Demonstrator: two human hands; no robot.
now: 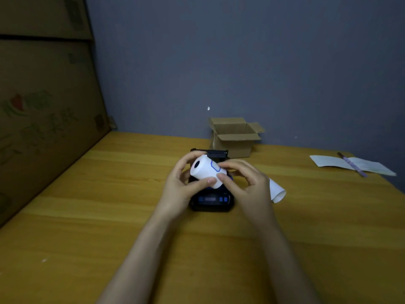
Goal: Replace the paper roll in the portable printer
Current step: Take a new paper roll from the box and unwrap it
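A white paper roll (205, 170) with a blue outline sticker is held in the air above the black portable printer (211, 199). My left hand (182, 185) grips the roll from the left, thumb under its near end. My right hand (245, 183) pinches the roll's right end at the sticker with thumb and forefinger. The printer lies on the wooden table (109, 216), and its lid (215, 153) stands open behind the roll. The paper bay is hidden by the roll and my hands.
A curled white paper piece (277, 191) lies right of my right hand. An open small cardboard box (235, 137) stands behind the printer by the wall. White papers (328, 162) with a pen (352, 164) lie far right. Large cardboard boxes (43, 95) line the left side.
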